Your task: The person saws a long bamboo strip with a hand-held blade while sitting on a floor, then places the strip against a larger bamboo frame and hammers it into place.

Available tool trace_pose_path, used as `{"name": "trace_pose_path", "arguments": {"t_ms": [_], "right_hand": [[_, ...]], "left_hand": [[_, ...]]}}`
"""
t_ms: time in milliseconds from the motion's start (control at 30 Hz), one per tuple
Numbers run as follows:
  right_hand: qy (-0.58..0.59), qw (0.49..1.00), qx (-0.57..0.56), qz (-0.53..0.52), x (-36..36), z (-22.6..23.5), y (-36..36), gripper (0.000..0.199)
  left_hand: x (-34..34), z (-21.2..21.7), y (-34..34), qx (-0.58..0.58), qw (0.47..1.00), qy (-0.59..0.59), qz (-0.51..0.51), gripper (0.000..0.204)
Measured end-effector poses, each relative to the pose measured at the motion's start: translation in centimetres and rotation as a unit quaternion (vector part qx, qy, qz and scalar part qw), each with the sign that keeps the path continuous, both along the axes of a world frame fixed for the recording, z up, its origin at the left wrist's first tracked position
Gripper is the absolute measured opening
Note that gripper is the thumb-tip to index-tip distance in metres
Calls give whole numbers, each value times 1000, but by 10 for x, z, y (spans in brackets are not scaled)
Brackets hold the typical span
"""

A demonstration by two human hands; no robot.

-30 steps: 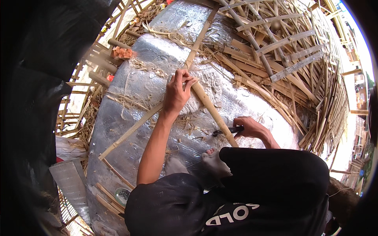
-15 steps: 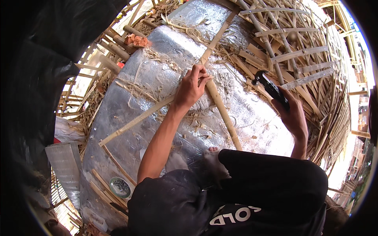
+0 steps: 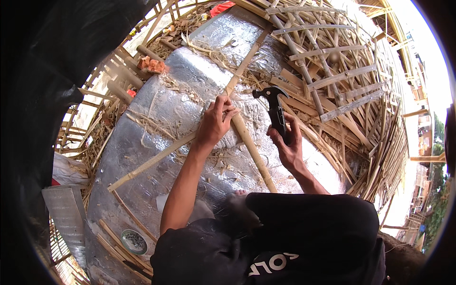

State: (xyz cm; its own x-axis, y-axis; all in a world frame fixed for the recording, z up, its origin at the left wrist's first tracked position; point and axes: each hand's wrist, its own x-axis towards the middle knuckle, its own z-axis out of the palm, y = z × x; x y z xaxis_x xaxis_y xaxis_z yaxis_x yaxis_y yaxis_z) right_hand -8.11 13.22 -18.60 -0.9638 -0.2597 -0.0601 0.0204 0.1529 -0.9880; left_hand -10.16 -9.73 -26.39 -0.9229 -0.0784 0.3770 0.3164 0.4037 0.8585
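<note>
My right hand [image 3: 291,146] is wrapped round the dark handle of a claw hammer [image 3: 276,114]. The hammer is held upright, its head level with the bamboo joint and just right of it. My left hand [image 3: 213,126] is closed in a pinch at that joint; what sits between the fingertips is too small to make out. From there a bamboo strip [image 3: 248,59] runs up and away, a rounder bamboo piece [image 3: 252,149] slants down toward my foot, and another bamboo strip [image 3: 149,163] reaches to the lower left, partly behind my hand.
A shiny silver sheet [image 3: 130,147] covers the ground, littered with shavings. Lower left, a bowl [image 3: 122,236] of small grey nail-like pieces stands beside loose strips. A grey board [image 3: 65,209] lies at left. Split bamboo lattice [image 3: 335,78] is heaped at right; broken orange brick [image 3: 151,64] sits upper left.
My right hand has brought the hammer leftward, closer to my left hand, and turned it more upright. My left hand keeps its pinch at the joint. The whole view has shifted slightly.
</note>
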Motion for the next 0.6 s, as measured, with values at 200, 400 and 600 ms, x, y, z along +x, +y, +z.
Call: {"name": "trace_pose_path", "arguments": {"t_ms": [200, 400, 600], "right_hand": [[52, 990, -117, -52, -17, 21, 27, 55], [-100, 911, -378, -131, -26, 45, 40, 38], [-34, 939, -286, -188, -23, 69, 50, 20]], "left_hand": [[-4, 2, 5, 50, 999, 6, 4, 34], [-3, 0, 4, 10, 1000, 16, 23, 35], [-1, 0, 3, 9, 1000, 14, 15, 28]]}}
